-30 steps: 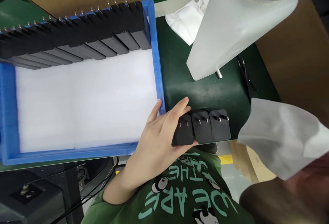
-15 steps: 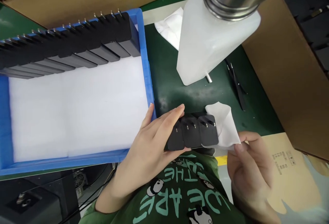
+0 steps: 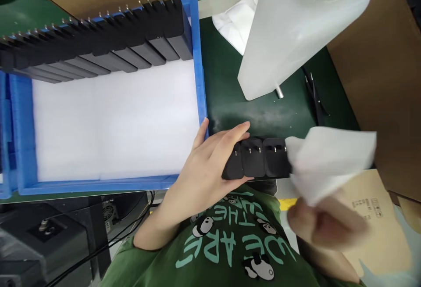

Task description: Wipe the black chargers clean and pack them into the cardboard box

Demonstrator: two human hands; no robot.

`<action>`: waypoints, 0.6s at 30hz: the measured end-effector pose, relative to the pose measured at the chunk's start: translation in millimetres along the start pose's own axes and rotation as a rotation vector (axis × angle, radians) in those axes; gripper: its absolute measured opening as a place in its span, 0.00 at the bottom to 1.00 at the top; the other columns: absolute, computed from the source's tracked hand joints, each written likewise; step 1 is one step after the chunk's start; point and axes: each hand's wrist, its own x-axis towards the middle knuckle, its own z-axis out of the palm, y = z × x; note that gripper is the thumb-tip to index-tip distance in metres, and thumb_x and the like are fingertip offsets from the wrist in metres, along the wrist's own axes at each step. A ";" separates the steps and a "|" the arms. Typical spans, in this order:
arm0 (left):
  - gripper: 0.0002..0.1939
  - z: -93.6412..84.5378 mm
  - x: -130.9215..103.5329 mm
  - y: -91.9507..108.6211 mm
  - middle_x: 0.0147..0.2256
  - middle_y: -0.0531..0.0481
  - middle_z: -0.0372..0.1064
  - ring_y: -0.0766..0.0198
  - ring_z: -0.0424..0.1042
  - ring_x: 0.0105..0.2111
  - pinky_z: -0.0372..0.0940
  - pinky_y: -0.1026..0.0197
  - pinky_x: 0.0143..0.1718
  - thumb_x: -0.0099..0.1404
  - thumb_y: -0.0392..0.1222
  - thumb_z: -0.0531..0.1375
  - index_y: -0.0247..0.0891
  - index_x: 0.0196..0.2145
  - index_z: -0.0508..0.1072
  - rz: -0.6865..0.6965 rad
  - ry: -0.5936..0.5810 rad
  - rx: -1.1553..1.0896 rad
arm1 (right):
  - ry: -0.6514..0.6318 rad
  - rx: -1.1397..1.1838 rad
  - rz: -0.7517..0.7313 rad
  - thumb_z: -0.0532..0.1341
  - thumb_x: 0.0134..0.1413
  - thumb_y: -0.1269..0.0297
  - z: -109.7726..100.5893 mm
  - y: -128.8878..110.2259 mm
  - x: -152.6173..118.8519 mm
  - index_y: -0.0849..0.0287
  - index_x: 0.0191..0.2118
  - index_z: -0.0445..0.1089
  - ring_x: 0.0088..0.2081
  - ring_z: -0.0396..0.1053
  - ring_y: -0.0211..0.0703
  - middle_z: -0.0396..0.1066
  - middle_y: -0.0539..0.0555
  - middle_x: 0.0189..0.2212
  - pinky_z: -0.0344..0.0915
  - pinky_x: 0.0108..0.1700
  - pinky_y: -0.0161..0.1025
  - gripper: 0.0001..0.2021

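My left hand is wrapped around the left end of a short row of black plug adapters at the table's front edge, fingers along the far side and thumb along the near side. Their metal prongs point up. Part of the row is hidden under the hand. My right hand, smeared by motion, grips a white cloth. It is raised and covers the right end of the row; whether it touches the adapters I cannot tell.
Left stands a blue tray lined with white foam, more black adapters lined along its back. A white bottle, a second white cloth and black tweezers are on the green table. Cardboard boxes border it.
My right hand has lifted the cloth from flat beside the adapters to a raised position over the row's right end. My left hand keeps its hold. The whole view has shifted a little.
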 end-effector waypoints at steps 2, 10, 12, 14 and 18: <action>0.40 1.6 0.8 -0.4 0.57 0.51 0.72 0.63 0.70 0.59 0.29 0.53 0.74 0.65 0.43 0.67 0.44 0.67 0.50 -0.024 -0.012 0.000 | 0.005 -0.046 -0.188 0.58 0.46 0.78 12.0 -1.6 -6.9 0.53 0.31 0.66 0.38 0.76 0.48 0.78 0.49 0.38 0.68 0.33 0.43 0.10; 0.28 4.3 1.5 -5.1 0.55 0.51 0.74 0.62 0.75 0.55 0.33 0.49 0.74 0.72 0.45 0.57 0.45 0.66 0.53 -0.010 -0.006 -0.040 | -0.048 -0.199 -0.420 0.54 0.53 0.81 51.0 -32.4 6.4 0.60 0.36 0.68 0.63 0.66 0.40 0.79 0.58 0.48 0.51 0.70 0.39 0.11; 0.27 4.5 1.0 -5.8 0.55 0.50 0.74 0.62 0.74 0.56 0.34 0.49 0.74 0.73 0.44 0.55 0.44 0.66 0.52 -0.001 0.006 -0.063 | -0.056 -0.145 -0.469 0.53 0.54 0.80 54.6 -41.1 12.6 0.62 0.38 0.70 0.62 0.67 0.41 0.79 0.59 0.47 0.60 0.65 0.38 0.11; 0.28 4.6 0.3 -6.4 0.55 0.49 0.74 0.62 0.73 0.57 0.35 0.48 0.74 0.73 0.44 0.55 0.43 0.67 0.50 0.019 0.026 -0.069 | -0.104 -0.047 -0.464 0.53 0.54 0.80 50.2 -46.9 18.1 0.63 0.40 0.70 0.58 0.71 0.42 0.80 0.60 0.45 0.67 0.59 0.38 0.12; 0.33 4.4 -0.7 -7.3 0.57 0.47 0.73 0.60 0.72 0.58 0.35 0.45 0.74 0.71 0.41 0.57 0.44 0.68 0.46 0.047 0.013 -0.063 | -0.265 0.266 -0.192 0.51 0.59 0.78 13.3 -43.4 21.0 0.58 0.44 0.66 0.42 0.80 0.45 0.81 0.55 0.37 0.76 0.48 0.45 0.12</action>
